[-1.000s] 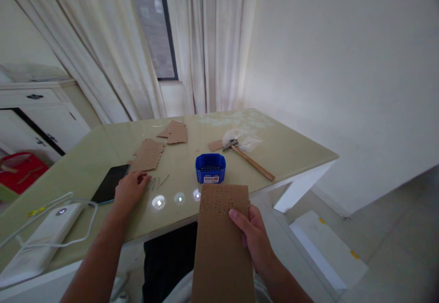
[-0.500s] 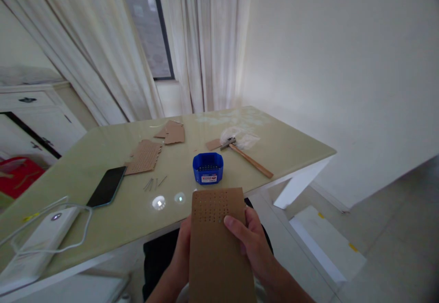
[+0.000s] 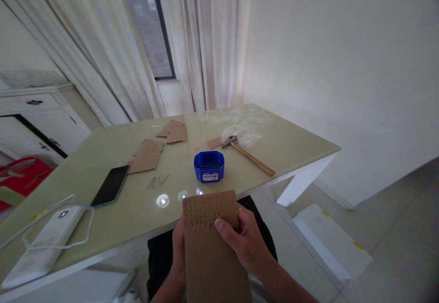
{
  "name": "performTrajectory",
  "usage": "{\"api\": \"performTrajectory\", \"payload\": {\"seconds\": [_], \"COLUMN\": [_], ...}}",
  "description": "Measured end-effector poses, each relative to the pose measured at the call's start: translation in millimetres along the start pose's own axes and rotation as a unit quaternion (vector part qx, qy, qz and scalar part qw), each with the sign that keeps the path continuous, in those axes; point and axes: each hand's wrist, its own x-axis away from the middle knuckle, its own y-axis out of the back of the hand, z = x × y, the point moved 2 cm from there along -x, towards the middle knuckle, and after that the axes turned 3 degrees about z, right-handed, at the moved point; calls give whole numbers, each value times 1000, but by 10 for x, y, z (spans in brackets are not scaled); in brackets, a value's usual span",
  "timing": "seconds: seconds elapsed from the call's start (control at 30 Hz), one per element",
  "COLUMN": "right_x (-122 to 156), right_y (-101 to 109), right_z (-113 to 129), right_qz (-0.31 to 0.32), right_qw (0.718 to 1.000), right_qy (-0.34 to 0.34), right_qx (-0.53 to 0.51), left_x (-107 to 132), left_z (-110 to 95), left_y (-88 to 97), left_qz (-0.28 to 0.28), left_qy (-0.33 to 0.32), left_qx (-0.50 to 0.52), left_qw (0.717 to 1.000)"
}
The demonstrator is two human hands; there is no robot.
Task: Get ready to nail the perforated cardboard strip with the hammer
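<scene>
Where the head view looks down, right hand (image 3: 243, 243) pinches perforated cardboard sheet (image 3: 211, 257), thumb on face, fingers curled round its right edge, just off table's (image 3: 291, 150) near edge. Left hand (image 3: 178, 248) behind sheet; fingers hidden, grip untellable. Blue nail box (image 3: 209, 166) near that edge.

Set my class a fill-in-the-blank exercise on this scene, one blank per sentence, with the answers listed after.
1. The right hand grips the cardboard sheet with its ____ pressed on the front face.
2. The small box on the table is ____ in colour.
3. The hammer has a handle made of ____.
4. The dark phone lies to the ____ of the box.

Answers: thumb; blue; wood; left
</scene>
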Motion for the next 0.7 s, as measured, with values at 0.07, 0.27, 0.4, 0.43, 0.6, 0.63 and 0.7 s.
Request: {"api": "performTrajectory", "payload": {"seconds": [0.07,0.27,0.4,0.43,0.6,0.63,0.7], "right_x": [-23,-88,-87,-83,-81,-89,-112], "right_y": [10,80,81,72,24,22,29], "right_z": [-1,-16,-28,-31,-54,-59,-62], "right_qz": [-10,-31,-14,-11,-17,-16,-14], "right_qw": [1000,999,999,998,990,987,981], "right_qy": [0,9,16,23,60,63,71], "right_qx": [10,30,50,62,129,144,177], "left_x": [-29,-277,-265,-241,-84,-51,-13], "left_z": [-68,-238,-425,-483,-708,-746,-818], "left_y": [13,205,445,435,192,156,149], "left_qz": [-41,-89,-142,-97,-32,-44,-52], "left_qy": [9,-40,-201,-242,-351,-363,-392], "left_qx": [58,54,-93,-137,-204,-189,-159], "left_qw": [997,994,965,956,913,911,905]}}
